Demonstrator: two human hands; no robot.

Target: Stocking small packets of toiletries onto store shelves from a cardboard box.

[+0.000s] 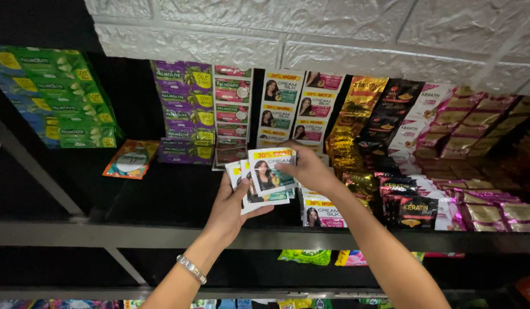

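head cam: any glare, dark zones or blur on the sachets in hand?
Head view: the sachets held by the left hand and right hand are evenly lit and sharp; slight sheen on the gold packets; the shelf interior at left is dark; right edge dim and soft.

L hand (233,209) w/ sachet stack (259,191), R hand (308,169) pinching top sachet (271,169), black shelf (162,200)

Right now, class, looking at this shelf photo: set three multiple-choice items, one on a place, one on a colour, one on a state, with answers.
1. Where do the green sachet strips hang?
A far left
B far right
C centre

2. What colour is the wall?
A white
B red
C blue

3. What is the left hand doing?
A resting empty
B holding white sachets
C gripping the shelf

Answers: 1 A, they hang at the left edge; 2 A, the blocks are white; 3 B, fingers wrap the sachets, right hand touching them.
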